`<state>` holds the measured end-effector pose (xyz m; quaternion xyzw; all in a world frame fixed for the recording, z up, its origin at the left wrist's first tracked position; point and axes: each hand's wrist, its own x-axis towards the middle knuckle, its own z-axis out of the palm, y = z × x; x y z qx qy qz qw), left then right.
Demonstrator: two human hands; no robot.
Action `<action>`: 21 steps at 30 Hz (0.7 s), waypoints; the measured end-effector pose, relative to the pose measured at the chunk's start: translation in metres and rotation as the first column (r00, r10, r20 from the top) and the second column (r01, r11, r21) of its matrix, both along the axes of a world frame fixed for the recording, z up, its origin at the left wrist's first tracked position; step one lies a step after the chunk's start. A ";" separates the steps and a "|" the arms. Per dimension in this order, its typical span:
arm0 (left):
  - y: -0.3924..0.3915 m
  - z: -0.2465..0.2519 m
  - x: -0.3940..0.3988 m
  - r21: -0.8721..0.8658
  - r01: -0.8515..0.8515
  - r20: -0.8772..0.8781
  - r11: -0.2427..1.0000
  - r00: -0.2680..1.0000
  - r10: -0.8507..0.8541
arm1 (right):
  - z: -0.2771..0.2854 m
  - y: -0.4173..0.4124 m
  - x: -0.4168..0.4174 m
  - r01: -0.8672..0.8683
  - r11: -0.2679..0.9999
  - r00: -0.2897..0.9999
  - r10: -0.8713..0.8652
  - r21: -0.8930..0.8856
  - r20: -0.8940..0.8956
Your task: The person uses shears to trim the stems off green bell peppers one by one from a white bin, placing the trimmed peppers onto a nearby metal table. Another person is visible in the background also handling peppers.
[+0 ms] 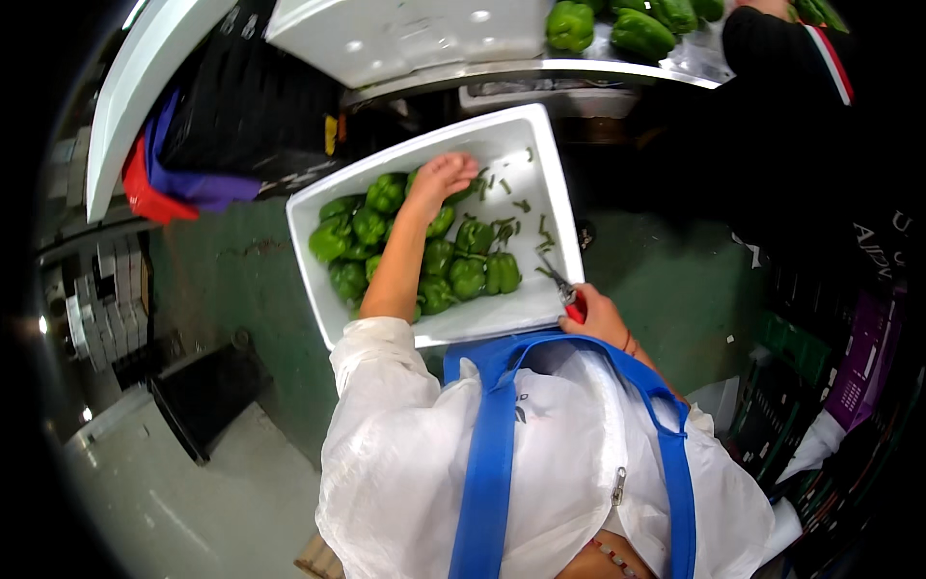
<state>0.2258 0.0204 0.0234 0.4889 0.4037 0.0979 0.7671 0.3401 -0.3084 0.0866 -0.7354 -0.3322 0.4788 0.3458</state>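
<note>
A white foam box (557,195) stands before me, slightly tilted in view. Green bell peppers (466,277) fill its left and middle, and cut green stems (504,186) lie scattered on its bare right part. My left hand (445,177) is over the peppers at the far side, palm partly turned up and fingers bent; a pepper shows just beneath it, and whether the fingers touch it I cannot tell. At the box's near right corner my right hand (597,316) holds red-handled pruning snips (566,294), blades pointing into the box.
Beyond the box, a metal table (463,72) bears another white foam box (405,36) and more bell peppers (642,34). A person in dark clothing (781,72) is at the right. Black crates (253,108) stand at the left, and a green crate (796,347) at the right.
</note>
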 end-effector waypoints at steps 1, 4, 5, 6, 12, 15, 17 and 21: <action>-0.012 -0.004 -0.021 0.109 0.041 -0.131 0.993 0.991 -0.027 | 0.000 -0.001 -0.001 -0.004 1.000 0.998 0.002 0.026 0.060; -0.050 -0.041 -0.063 0.435 0.293 -0.298 0.851 0.939 -0.171 | -0.001 -0.004 -0.005 -0.022 0.998 0.986 0.012 0.059 0.166; -0.063 -0.051 -0.065 0.478 0.363 -0.342 0.800 0.916 -0.212 | -0.001 -0.004 -0.007 -0.027 0.998 0.983 0.016 0.058 0.185; -0.074 -0.072 -0.069 0.583 0.449 -0.456 0.677 0.870 -0.185 | -0.001 -0.003 -0.009 -0.033 0.998 0.978 0.020 0.059 0.206; -0.111 -0.107 -0.041 0.386 0.649 -0.896 0.656 0.432 0.099 | -0.001 -0.007 -0.019 -0.010 0.997 0.955 -0.011 0.070 0.298; -0.103 -0.104 -0.034 0.356 0.645 -0.914 0.677 0.390 0.109 | -0.004 -0.010 -0.022 0.018 0.996 0.948 -0.045 0.088 0.316; -0.098 -0.099 -0.032 0.363 0.626 -0.907 0.690 0.407 0.108 | -0.006 -0.011 -0.024 0.033 0.992 0.946 -0.070 0.120 0.317; -0.087 -0.098 -0.042 0.360 0.161 -0.623 0.919 0.774 0.108 | -0.007 -0.014 -0.029 0.061 0.991 0.946 -0.097 0.123 0.310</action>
